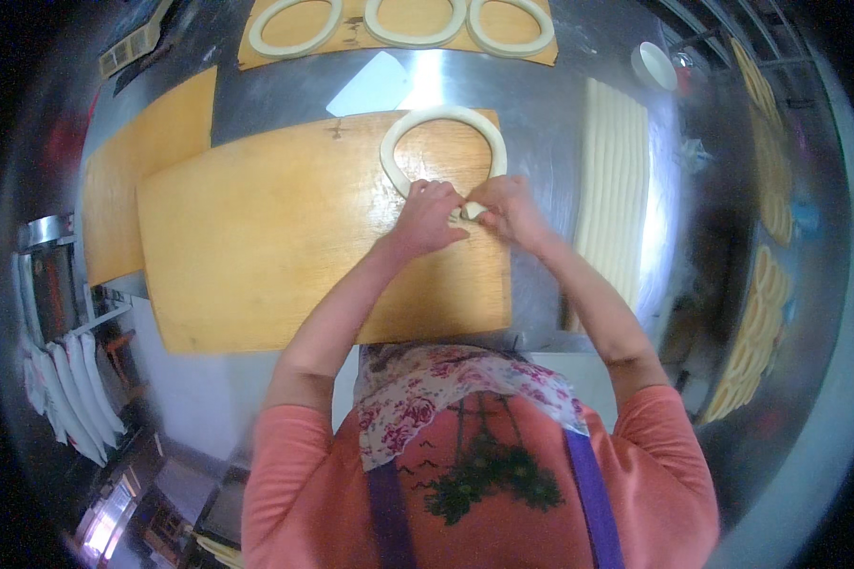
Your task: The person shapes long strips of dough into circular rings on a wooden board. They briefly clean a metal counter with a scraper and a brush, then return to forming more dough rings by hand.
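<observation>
A rope of pale dough (444, 112) lies bent into a loop at the right end of a wooden board (256, 247). Its two ends come together on the near side, between my hands. My left hand (430, 218) is closed over the left end, with the thumb reaching toward the join. On the other side, my right hand (510, 211) pinches the right end, and a small tip of dough shows by its fingers. Exactly how the ends meet is partly covered by my fingers.
Finished-looking dough rings (417, 40) lie on a far board. A white flat scraper (370, 85) rests before it. Several long dough strips (612, 180) lie side by side at right, near a white bowl (654, 67). Another board (152, 171) stands left; trays of rings (754, 332) sit far right.
</observation>
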`<state>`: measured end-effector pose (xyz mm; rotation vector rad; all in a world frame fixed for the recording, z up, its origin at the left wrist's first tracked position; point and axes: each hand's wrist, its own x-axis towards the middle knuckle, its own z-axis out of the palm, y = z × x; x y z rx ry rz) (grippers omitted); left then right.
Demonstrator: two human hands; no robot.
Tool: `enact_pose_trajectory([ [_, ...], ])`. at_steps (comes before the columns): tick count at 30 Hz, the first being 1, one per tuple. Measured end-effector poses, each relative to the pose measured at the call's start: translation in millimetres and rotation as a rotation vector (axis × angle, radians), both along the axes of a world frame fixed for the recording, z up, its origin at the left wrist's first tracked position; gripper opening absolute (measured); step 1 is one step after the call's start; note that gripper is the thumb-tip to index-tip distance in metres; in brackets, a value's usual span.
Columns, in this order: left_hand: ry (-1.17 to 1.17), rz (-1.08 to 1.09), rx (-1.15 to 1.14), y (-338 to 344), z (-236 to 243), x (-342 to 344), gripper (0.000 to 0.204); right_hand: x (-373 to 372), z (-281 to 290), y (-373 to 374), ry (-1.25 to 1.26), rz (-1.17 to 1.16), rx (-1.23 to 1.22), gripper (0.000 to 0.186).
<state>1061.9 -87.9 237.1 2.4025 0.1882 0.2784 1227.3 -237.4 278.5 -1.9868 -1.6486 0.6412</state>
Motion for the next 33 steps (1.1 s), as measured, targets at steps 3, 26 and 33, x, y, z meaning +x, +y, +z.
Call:
enact_pose_trajectory([
  [3, -0.004, 0.095, -0.056, -13.8, -18.0, 2.7, 0.029, 0.4, 3.2, 3.4, 0.015, -0.069, 0.016, 0.030],
  [26, -0.106, 0.017, -0.164, 17.2, -7.6, -4.7, 0.019, -2.2, -22.4, 5.3, -0.003, -0.089, 0.124, 0.015],
  [33, -0.112, 0.071, 0.029, 6.0, -10.3, -3.4, 0.017, -16.0, -19.8, 10.5, -0.118, -0.160, 0.192, 0.018],
])
